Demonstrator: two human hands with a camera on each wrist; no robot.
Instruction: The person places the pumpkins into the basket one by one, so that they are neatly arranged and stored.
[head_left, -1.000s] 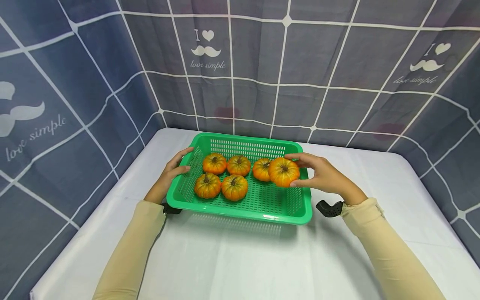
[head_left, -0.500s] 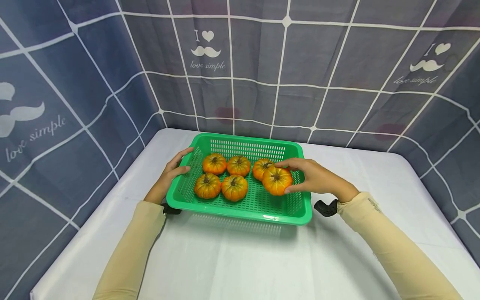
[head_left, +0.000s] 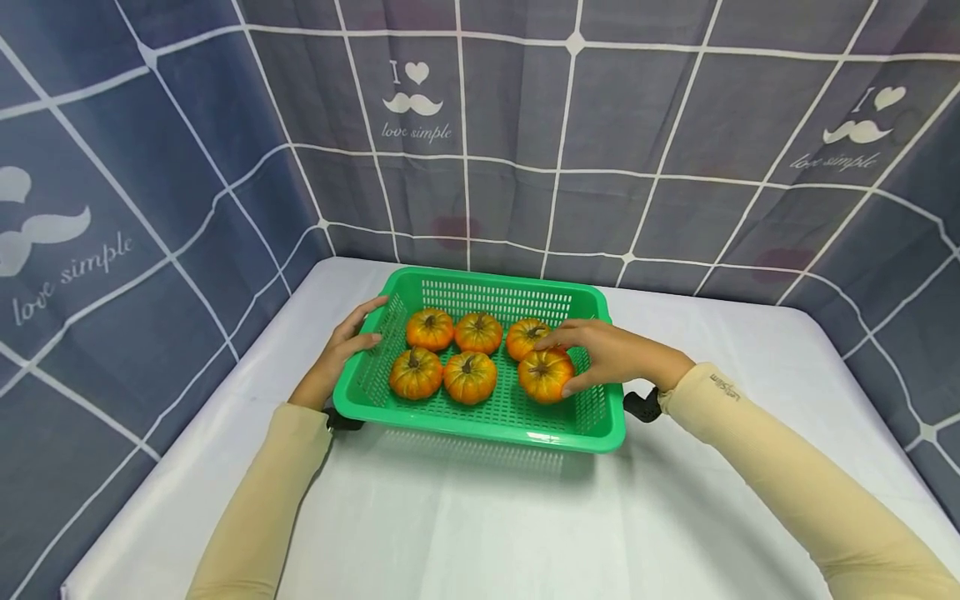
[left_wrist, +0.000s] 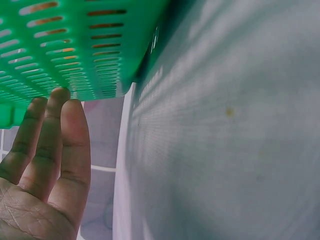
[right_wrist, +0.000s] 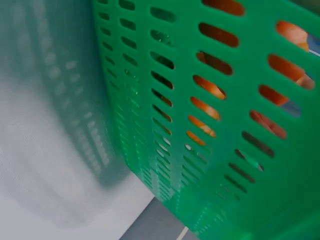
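A green plastic basket with slotted walls stands on the white-covered table. My right hand reaches over its right side and holds a small orange pumpkin between thumb and fingers, low inside the basket. Just behind that pumpkin sits another pumpkin, partly covered by the fingers. My left hand rests against the basket's left side; in the left wrist view its straight fingers touch the slotted wall. In the right wrist view, the basket wall hides most of the hand, and orange shows through the slots.
Several more pumpkins sit in two rows in the left half of the basket, including a front-left pumpkin. A checked curtain hangs behind and at both sides of the table.
My right hand has moved left, forward toward me and down, bringing the pumpkin from near the basket's right rim to in front of the rear pumpkin. The left hand and basket stay put.
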